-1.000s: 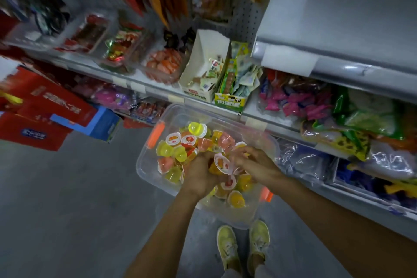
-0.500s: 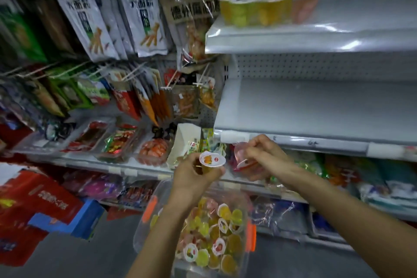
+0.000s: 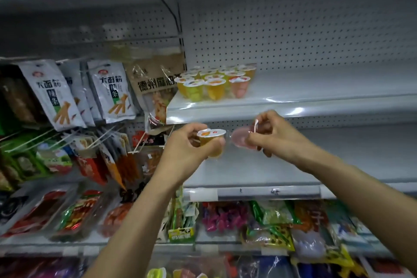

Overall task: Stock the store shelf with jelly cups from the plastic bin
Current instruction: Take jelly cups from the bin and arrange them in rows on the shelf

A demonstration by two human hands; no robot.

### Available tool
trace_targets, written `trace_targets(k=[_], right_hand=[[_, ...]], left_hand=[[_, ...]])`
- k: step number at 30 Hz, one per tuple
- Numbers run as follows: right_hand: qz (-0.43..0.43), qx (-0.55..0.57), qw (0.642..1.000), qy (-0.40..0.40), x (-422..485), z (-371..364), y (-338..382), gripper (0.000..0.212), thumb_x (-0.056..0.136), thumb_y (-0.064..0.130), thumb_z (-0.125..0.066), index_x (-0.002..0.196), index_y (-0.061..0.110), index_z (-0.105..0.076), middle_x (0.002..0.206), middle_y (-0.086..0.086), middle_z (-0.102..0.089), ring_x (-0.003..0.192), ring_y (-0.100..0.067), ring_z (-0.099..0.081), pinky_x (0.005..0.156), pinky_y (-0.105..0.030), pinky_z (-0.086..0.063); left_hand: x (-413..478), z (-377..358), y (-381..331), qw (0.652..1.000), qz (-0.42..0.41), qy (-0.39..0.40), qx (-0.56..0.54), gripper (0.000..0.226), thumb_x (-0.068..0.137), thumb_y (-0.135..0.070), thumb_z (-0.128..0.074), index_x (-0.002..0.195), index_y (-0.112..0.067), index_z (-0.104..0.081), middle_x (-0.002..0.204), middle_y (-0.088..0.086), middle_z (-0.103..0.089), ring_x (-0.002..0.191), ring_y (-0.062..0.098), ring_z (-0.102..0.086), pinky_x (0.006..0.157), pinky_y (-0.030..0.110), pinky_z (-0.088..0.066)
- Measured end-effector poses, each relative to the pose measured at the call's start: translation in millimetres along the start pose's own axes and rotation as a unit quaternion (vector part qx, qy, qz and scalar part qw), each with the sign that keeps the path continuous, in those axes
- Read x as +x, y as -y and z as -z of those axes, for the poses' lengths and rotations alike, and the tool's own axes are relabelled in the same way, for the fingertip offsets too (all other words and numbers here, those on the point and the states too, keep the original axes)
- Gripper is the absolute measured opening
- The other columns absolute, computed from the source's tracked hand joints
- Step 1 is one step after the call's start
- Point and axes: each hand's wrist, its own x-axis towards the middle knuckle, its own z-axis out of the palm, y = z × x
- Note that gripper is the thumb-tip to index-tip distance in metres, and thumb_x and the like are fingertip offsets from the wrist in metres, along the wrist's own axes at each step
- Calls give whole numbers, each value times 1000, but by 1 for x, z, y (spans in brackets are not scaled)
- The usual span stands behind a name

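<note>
My left hand (image 3: 187,144) grips an upright yellow jelly cup (image 3: 212,142) with a white lid. My right hand (image 3: 270,135) holds a pink jelly cup (image 3: 240,140) tipped on its side, its bottom facing left. Both hands are raised in front of the white shelf (image 3: 316,106), just below its front edge. A cluster of several yellow and pink jelly cups (image 3: 214,83) stands at the left end of that shelf. Only a few cups in the plastic bin (image 3: 158,273) show at the bottom edge.
Hanging snack bags (image 3: 108,92) fill the pegboard section to the left. A lower white shelf (image 3: 293,165) lies behind my hands. Trays and bags of snacks (image 3: 248,221) crowd the shelves beneath. The jelly cup shelf is bare to the right of the cluster.
Both hands lifted out of the bin, each with a jelly cup, and rose to the shelf with the cluster. My view tilted upward, so the bin dropped to the bottom edge.
</note>
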Motion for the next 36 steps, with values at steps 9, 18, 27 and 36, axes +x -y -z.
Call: trace_targets(k=[9,18,27,36], right_hand=[[92,-25,990,-108,79,75,33,19,80,14,-71,98,17,-68,87,-1,-71,76,-10,-61,66,-20,-45],[131,-202,968,-72,176,94,15,32,79,8,-74,110,7,-70,109,7,-63,84,-5,-58,69,-6,-40],[145,-222,960,-87,214,90,-3,24,79,15,-73,103,12,-71,116,-3,-65,87,-14,-59,64,-17,-42],[220,-225,943,-111,191,94,6,44,84,27,-66,127,31,-60,127,-2,-54,117,-18,-44,88,-22,-41]], left_hand=[[80,-21,-68,993,-96,-42,50,55,65,-56,-80,110,-30,-62,107,-12,-62,91,18,-68,82,44,-58],[143,-43,-86,991,-90,-62,76,43,72,-47,-82,105,-27,-63,107,-8,-61,93,23,-67,87,47,-55],[165,-53,-83,990,-92,-84,71,31,68,-52,-81,88,-35,-66,102,-6,-63,92,24,-68,82,49,-57],[158,-56,-85,990,-95,-92,42,33,70,-47,-83,89,-27,-64,97,-5,-63,90,25,-68,78,49,-58]])
